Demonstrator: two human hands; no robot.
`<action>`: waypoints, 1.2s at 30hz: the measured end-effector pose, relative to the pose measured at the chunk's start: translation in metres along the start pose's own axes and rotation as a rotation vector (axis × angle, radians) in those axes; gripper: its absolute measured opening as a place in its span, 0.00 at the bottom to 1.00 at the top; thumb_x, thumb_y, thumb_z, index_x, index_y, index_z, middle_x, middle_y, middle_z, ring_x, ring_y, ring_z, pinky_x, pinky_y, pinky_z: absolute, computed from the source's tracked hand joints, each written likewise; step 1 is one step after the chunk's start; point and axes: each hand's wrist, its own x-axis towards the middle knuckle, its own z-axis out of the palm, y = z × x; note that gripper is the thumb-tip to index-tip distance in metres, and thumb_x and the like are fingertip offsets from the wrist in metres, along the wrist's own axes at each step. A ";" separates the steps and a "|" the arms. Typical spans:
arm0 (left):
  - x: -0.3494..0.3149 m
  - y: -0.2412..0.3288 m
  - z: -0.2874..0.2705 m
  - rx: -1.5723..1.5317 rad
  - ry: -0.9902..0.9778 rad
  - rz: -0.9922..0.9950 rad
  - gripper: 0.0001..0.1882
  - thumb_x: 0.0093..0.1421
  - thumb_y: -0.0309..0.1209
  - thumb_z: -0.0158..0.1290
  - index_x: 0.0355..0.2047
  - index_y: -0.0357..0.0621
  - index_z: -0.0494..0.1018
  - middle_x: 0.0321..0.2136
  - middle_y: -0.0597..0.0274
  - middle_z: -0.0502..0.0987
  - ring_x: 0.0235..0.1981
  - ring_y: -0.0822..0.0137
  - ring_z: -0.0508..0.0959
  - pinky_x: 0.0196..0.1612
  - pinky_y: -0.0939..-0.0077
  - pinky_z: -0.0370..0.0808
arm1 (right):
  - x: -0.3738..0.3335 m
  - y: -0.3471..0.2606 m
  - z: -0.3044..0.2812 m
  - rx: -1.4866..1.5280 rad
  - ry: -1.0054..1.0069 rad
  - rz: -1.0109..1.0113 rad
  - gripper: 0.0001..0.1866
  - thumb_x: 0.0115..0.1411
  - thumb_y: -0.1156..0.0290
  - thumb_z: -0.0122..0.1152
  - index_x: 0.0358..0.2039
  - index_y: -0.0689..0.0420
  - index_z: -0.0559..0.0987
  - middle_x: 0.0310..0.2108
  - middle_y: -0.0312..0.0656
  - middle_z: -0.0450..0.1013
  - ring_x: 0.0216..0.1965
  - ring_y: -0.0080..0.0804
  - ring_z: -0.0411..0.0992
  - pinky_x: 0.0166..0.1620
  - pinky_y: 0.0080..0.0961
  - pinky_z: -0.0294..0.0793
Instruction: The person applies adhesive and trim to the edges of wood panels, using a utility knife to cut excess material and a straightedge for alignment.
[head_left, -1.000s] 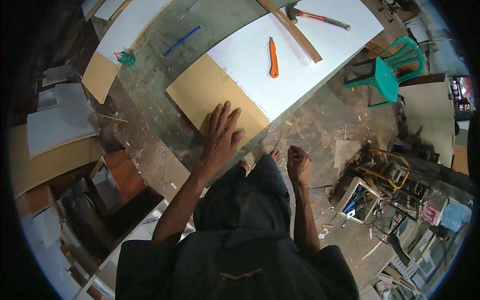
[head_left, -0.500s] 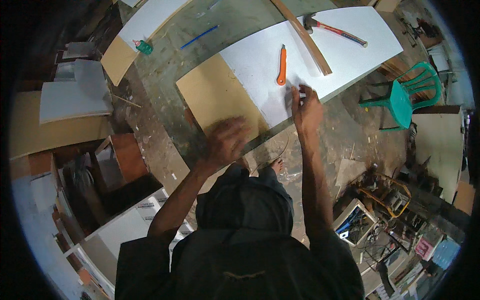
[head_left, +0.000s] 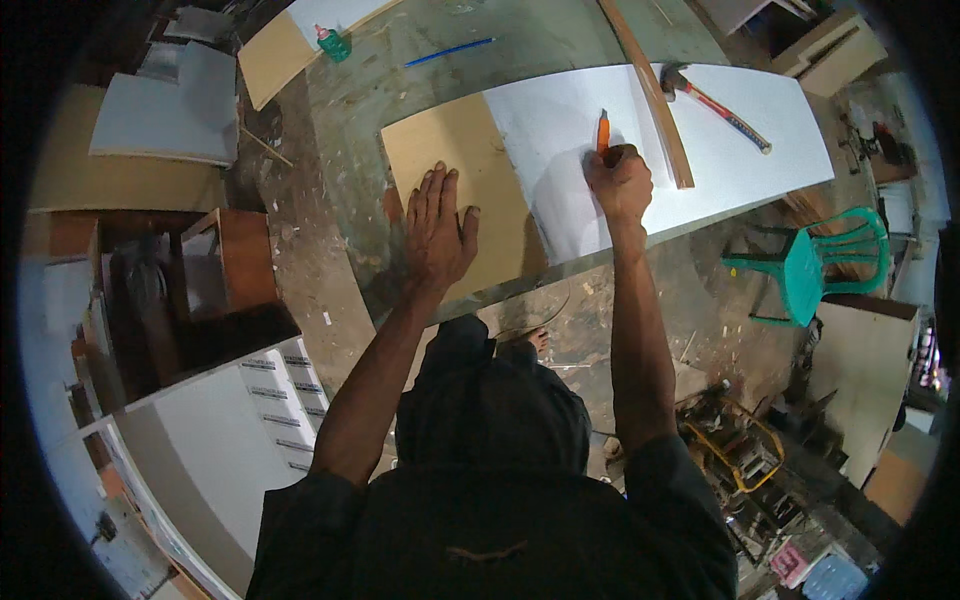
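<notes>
A long board (head_left: 745, 180) lies on the worktable, white over most of its length and bare tan at its left end. My left hand (head_left: 437, 230) rests flat on the tan end, fingers spread. On the white part, my right hand (head_left: 622, 185) is closed around an orange utility knife (head_left: 603, 132), whose front end points away from me. The hand covers most of the knife's handle. Just right of that hand, a narrow wooden strip (head_left: 660, 105) lies across the board. A hammer (head_left: 725, 115) with a red and dark handle rests beyond the strip.
On the worktable (head_left: 350, 112) lie a blue pencil (head_left: 450, 52) and a small green bottle (head_left: 335, 45). Another white and tan board (head_left: 270, 60) sits at the far left. A green plastic chair (head_left: 800, 275) stands right of the table. Panels (head_left: 165, 115) are stacked at left.
My right hand has moved onto the utility knife and closed around it. My left hand has settled flat on the board's tan end. The whole view has shifted.
</notes>
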 end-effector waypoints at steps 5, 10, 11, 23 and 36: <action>0.001 -0.001 0.004 -0.017 0.070 0.014 0.30 0.64 0.38 0.49 0.63 0.36 0.60 0.66 0.47 0.58 0.67 0.47 0.57 0.68 0.49 0.52 | -0.015 0.005 -0.024 0.252 -0.150 0.048 0.20 0.53 0.53 0.67 0.28 0.60 0.81 0.25 0.51 0.79 0.30 0.47 0.80 0.37 0.35 0.77; 0.003 -0.001 0.002 -0.024 0.089 0.010 0.30 0.63 0.38 0.50 0.62 0.36 0.61 0.65 0.47 0.61 0.66 0.46 0.60 0.67 0.50 0.55 | -0.035 0.022 -0.022 0.427 -0.082 0.019 0.20 0.57 0.58 0.66 0.28 0.64 0.74 0.17 0.46 0.73 0.21 0.32 0.75 0.27 0.34 0.74; 0.000 -0.003 -0.001 -0.005 0.091 0.000 0.30 0.63 0.37 0.50 0.62 0.37 0.62 0.64 0.47 0.61 0.66 0.47 0.60 0.67 0.50 0.55 | -0.042 0.011 -0.035 0.544 -0.197 0.107 0.19 0.59 0.60 0.65 0.30 0.64 0.72 0.15 0.44 0.72 0.21 0.30 0.74 0.26 0.31 0.73; 0.002 0.009 -0.012 0.055 0.076 -0.014 0.28 0.63 0.37 0.51 0.61 0.39 0.65 0.63 0.49 0.64 0.64 0.49 0.62 0.67 0.49 0.55 | 0.006 0.077 -0.081 0.040 0.300 -0.115 0.24 0.59 0.56 0.66 0.42 0.64 0.71 0.26 0.53 0.72 0.25 0.52 0.71 0.30 0.44 0.70; -0.003 -0.010 -0.003 -0.027 0.144 0.010 0.24 0.67 0.33 0.45 0.61 0.38 0.64 0.63 0.48 0.63 0.63 0.49 0.63 0.66 0.52 0.56 | -0.112 0.059 -0.089 0.781 -0.496 0.418 0.19 0.63 0.57 0.61 0.44 0.61 0.78 0.27 0.34 0.72 0.27 0.24 0.69 0.31 0.23 0.67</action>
